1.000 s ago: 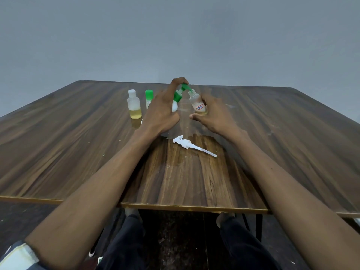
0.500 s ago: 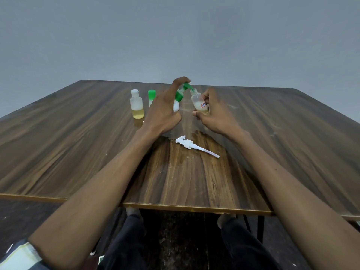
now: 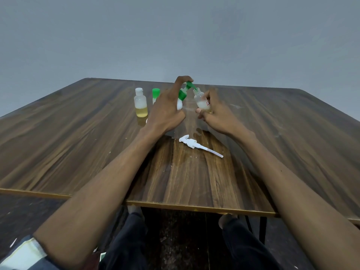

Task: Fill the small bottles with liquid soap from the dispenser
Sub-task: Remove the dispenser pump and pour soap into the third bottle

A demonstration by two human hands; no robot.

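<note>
At the middle of the wooden table (image 3: 78,145), my left hand (image 3: 165,110) grips a white soap dispenser with a green pump (image 3: 184,93); the forefinger lies on top of the pump head. The green spout points into the open neck of a small clear bottle (image 3: 200,100) with a red-marked label. My right hand (image 3: 216,114) holds that bottle, tilted toward the spout, with pale liquid in its lower part. To the left stands a small capped bottle (image 3: 140,103) with yellow liquid at its bottom, and a green-capped bottle (image 3: 155,94) partly hidden behind my left hand.
A loose white pump head with its dip tube (image 3: 196,145) lies on the table in front of my hands. Wet smears show on the wood near it. The table's near edge runs above my knees; a plain grey wall stands behind.
Both hands, with dispenser and bottle, keep their places; only the view has shifted slightly. The bottle stays under the spout.
</note>
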